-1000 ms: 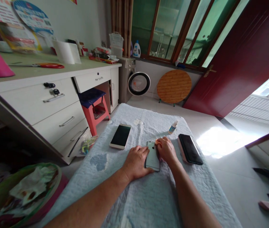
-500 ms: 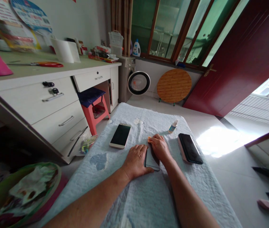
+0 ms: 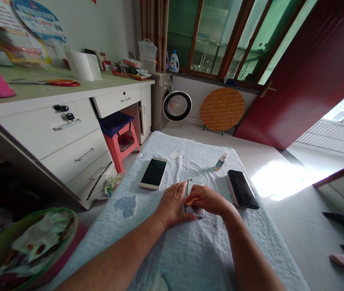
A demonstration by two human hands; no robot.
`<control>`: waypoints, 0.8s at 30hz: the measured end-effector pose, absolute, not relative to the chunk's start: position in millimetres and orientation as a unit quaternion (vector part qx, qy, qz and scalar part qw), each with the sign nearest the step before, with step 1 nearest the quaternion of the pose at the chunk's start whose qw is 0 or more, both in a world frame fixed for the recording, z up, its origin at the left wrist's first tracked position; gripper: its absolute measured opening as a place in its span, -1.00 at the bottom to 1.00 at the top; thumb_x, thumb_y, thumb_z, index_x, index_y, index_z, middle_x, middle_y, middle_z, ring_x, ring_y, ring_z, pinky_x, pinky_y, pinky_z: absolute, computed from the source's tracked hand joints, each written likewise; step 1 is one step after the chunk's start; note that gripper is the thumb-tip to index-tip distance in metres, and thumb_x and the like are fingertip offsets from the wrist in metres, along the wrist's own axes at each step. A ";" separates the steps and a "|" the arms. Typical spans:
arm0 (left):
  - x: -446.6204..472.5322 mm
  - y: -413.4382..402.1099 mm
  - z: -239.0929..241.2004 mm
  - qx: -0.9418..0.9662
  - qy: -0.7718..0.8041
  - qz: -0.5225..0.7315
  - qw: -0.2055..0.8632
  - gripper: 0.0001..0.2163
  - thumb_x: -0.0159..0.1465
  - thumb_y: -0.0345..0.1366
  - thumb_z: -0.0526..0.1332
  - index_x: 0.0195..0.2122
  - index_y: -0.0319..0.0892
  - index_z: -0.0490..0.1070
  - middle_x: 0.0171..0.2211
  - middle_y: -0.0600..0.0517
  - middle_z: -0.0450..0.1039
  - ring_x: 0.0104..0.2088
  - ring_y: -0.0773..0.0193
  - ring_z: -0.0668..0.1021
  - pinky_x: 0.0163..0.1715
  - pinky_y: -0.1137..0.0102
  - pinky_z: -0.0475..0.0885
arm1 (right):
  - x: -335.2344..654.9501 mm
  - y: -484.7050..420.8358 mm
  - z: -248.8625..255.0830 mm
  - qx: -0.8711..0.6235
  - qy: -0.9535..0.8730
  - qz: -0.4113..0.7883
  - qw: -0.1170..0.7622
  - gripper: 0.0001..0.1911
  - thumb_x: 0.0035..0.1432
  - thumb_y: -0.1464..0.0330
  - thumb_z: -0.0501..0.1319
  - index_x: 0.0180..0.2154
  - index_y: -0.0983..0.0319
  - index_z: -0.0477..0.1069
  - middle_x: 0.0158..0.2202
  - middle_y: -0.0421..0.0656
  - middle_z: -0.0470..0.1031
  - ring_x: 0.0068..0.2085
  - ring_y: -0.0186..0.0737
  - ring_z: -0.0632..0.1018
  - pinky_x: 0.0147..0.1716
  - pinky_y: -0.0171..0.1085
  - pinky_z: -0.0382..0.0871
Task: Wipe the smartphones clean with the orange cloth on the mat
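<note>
Between my hands a dark-edged phone (image 3: 195, 212) lies flat on the light-blue cloth cover (image 3: 172, 149), partly hidden by my fingers. My left hand (image 3: 173, 206) rests along its left edge, fingers stretched out and thumb across the near end. An orange cloth (image 3: 191, 201) is pinched in my right hand (image 3: 207, 199) and pressed on the phone's surface. Left of them lies a gold-rimmed phone (image 3: 153, 173) with a dark screen. A small spray bottle (image 3: 221, 161) stands beyond my right hand. To the right, a black phone (image 3: 243, 189) sits on a pinkish thing, perhaps its case.
A pink stool (image 3: 125, 143) and a white drawer desk (image 3: 69, 141) are on the left. A basket (image 3: 73, 230) of cloths stands at the lower left. Behind are a washing machine with its door (image 3: 177, 106) ajar and a round wooden tabletop (image 3: 223, 109).
My right hand has drawn the orange cloth from the phone's far end down toward its middle, uncovering the far end. My left hand has stayed in place.
</note>
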State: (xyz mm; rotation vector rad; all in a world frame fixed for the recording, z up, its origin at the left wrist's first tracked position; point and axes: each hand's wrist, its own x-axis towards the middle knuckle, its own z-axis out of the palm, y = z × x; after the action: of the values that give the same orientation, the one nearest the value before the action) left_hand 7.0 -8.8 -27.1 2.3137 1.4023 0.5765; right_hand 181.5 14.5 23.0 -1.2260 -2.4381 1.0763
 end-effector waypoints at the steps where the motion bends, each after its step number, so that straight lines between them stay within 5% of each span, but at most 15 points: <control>1: 7.2 -8.6 -27.8 0.823 0.498 0.205 0.182 0.02 -0.18 0.07 0.42 0.24 -0.14 -0.05 0.16 -0.21 0.23 0.15 -0.13 0.33 0.13 0.09 0.24 | 182.6 13.2 24.8 -0.402 -0.823 0.391 0.093 -0.76 0.07 0.50 0.18 -0.31 0.15 0.60 -0.36 -0.23 0.45 -0.36 -0.37 0.46 -0.31 -0.40 0.31; 6: 7.1 -8.5 -25.2 0.826 0.497 0.202 0.174 -0.06 -0.15 0.10 0.39 0.20 -0.14 0.02 0.13 -0.18 0.25 0.14 -0.13 0.33 0.11 0.08 0.25 | 186.2 13.1 26.8 -0.385 -0.813 0.428 0.090 -0.78 0.05 0.49 0.19 -0.33 0.18 0.61 -0.39 -0.22 0.44 -0.35 -0.35 0.47 -0.32 -0.41 0.31; 15: 5.6 -8.9 -22.5 0.837 0.485 0.196 0.162 -0.21 -0.15 0.15 0.39 0.06 -0.12 0.25 0.09 -0.12 0.28 0.07 -0.10 0.37 0.08 0.10 0.27 | 187.8 32.7 -5.4 -0.554 -0.785 0.146 0.234 -0.76 0.19 0.42 0.10 -0.35 0.21 0.56 -0.41 -0.18 0.38 -0.31 -0.30 0.42 -0.27 -0.36 0.24; 24: 6.9 -9.6 -18.2 0.836 0.493 0.186 0.153 -0.28 -0.15 0.12 0.40 0.00 -0.12 0.32 0.03 -0.11 0.32 0.04 -0.09 0.38 0.06 0.11 0.29 | 177.8 48.1 -25.7 -0.568 -0.788 0.049 0.233 -0.75 0.24 0.44 0.08 -0.27 0.20 0.55 -0.29 -0.12 0.40 -0.25 -0.24 0.36 -0.18 -0.31 0.19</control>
State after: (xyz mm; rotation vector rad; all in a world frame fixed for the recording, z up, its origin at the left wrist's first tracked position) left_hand 6.9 -9.6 -18.2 2.3974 1.4152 0.5350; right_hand 177.8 48.1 -25.7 -1.5618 -2.1642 0.1334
